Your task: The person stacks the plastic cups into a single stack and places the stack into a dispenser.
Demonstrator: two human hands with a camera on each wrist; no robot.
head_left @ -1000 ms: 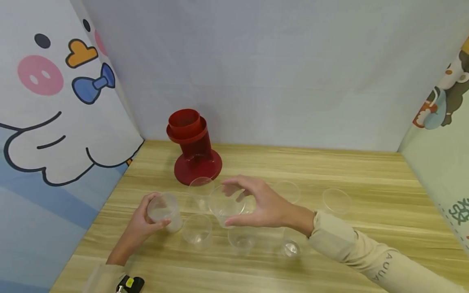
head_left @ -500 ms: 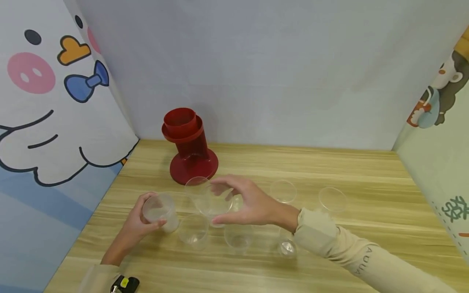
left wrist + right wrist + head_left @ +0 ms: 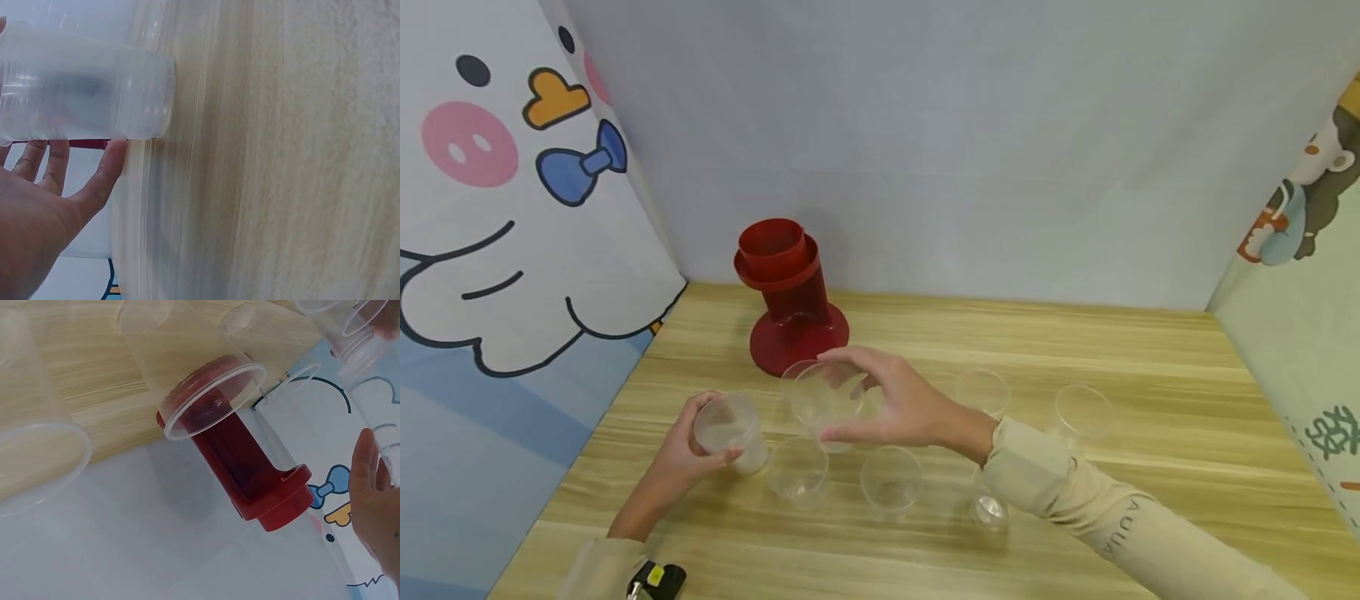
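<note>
Around a cloudy stack of plastic cups (image 3: pixel 730 433) at the left, my left hand (image 3: pixel 681 462) curls its fingers and thumb. The stack stands upright at the table, and its layered walls show in the left wrist view, beside the left hand (image 3: pixel 59 200). My right hand (image 3: pixel 898 404) holds a clear plastic cup (image 3: pixel 827 400) between thumb and fingers, mouth upward. This cup overlaps another clear cup behind it in the head view. At the right edge of the right wrist view, the right hand (image 3: pixel 375 506) shows beside a clear wall.
A red cup dispenser-like stand (image 3: pixel 793 300) with a round base is at the back left. Several clear cups stand about, among them a front left cup (image 3: pixel 797 471), a front middle cup (image 3: pixel 891 479) and a back right cup (image 3: pixel 1084 410). Printed cloth walls enclose the table (image 3: pixel 940 550).
My right hand has moved left with the clear cup, away from the front middle cup and over toward the back left one. The left hand has kept its grip on the stack.
</note>
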